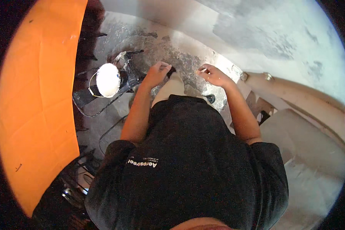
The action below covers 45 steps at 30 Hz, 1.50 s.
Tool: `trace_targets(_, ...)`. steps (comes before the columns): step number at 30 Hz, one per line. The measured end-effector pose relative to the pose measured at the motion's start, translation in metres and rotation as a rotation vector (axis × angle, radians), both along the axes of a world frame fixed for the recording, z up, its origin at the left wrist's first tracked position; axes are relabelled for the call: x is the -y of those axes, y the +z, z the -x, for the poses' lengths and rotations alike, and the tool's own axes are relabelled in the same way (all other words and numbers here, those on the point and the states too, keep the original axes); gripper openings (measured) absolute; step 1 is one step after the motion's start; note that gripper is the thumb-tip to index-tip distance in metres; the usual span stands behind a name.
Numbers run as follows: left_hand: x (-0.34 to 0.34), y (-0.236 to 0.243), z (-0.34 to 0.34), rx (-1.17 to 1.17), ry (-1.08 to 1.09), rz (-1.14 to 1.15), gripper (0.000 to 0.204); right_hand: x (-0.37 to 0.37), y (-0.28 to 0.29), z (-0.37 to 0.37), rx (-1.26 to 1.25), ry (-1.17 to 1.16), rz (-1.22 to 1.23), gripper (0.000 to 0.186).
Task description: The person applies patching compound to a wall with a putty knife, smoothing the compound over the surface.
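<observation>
Both my bare hands are held out in front of my body, apart from each other. My left hand has loosely bent fingers, and nothing shows in them. Just beyond its fingertips, lower down, is a dark shape at the end of my light trouser leg, probably a shoe. My right hand is half curled, with a gap between thumb and forefinger; no held thing is visible. To the left of my left hand, a bucket with a white round top and a wire handle stands on a black seat or stool.
An orange sheet hangs along the left side. The floor is grey and stained with white. A patchy whitish wall rises ahead and to the right, with a beige pipe-like length along it. Dark clutter lies at the lower left.
</observation>
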<state>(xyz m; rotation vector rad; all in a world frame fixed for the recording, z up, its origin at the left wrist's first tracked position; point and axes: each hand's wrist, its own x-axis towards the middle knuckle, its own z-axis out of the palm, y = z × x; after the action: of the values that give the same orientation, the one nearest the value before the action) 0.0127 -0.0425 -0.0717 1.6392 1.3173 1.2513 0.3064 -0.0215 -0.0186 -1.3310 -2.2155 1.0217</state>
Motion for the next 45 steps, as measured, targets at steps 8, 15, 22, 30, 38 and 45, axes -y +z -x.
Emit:
trace_targets(8, -0.012, -0.003, -0.047, -0.423, -0.021, -0.021, 0.044, 0.025, -0.052, 0.013, -0.162, -0.139, -0.152, 0.047)
trace_targets(15, -0.011, -0.005, -0.070, -0.290, -0.029, -0.297, 0.044, 0.021, -0.045, 0.027, -0.292, -0.121, -0.403, 0.038)
trace_targets(22, -0.007, -0.010, -0.072, -0.266, -0.010, -0.276, 0.043, 0.003, -0.049, 0.026, -0.223, -0.094, -0.480, 0.040)
trace_targets(30, 0.044, -0.089, -0.013, -0.210, 0.076, 0.020, 0.047, -0.018, -0.143, 0.067, -0.135, -0.162, -0.311, 0.051)
trace_targets(38, 0.145, -0.131, -0.067, 0.057, 0.077, 0.294, 0.040, -0.087, -0.199, 0.047, 0.242, -0.430, -0.648, 0.041)
trace_targets(45, 0.204, -0.106, -0.066, -0.030, 0.110, 0.259, 0.037, -0.086, -0.081, 0.070, 0.450, -0.634, -0.810, 0.054)
